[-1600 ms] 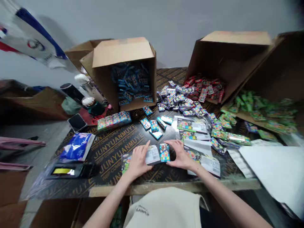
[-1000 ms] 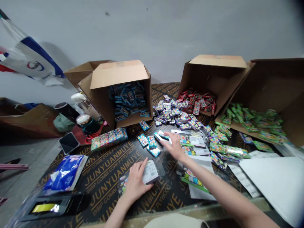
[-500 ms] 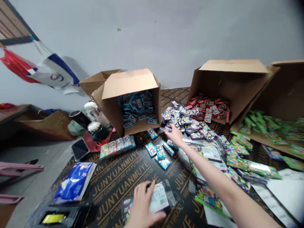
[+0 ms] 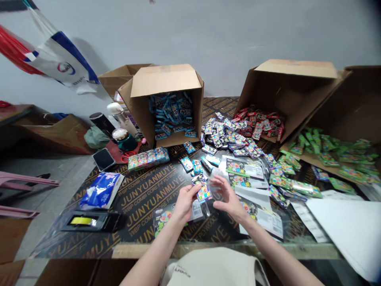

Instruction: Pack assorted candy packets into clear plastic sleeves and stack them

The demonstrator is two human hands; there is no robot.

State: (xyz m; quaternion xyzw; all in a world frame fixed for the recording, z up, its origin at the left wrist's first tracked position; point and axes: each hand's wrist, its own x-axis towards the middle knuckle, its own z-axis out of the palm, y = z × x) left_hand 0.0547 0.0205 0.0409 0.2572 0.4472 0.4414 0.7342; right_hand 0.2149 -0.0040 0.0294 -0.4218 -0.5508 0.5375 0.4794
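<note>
My left hand (image 4: 187,200) pinches a small purple candy packet (image 4: 203,190) by its left edge, above the table. Close by on the right is my right hand (image 4: 228,195), its fingers spread and curved with nothing visible between them. Beneath my left hand lies a clear printed pouch (image 4: 164,217) with a white label, partly covered by the hand and wrist. Several small blue candy boxes (image 4: 197,167) lie just beyond the held packet. Farther back is a heap of purple packets (image 4: 226,133).
Open cartons hold blue boxes (image 4: 174,113), red packets (image 4: 264,123) and green packets (image 4: 321,147). More printed pouches (image 4: 245,169) lie at right, near white paper (image 4: 345,222). A tape dispenser (image 4: 92,221), a blue pack (image 4: 101,190) and a phone (image 4: 103,159) are at left.
My right hand reached out to the purple heap and came back toward me. My left hand rose off the pouch and now holds a purple packet. The camera view shifted as well.
</note>
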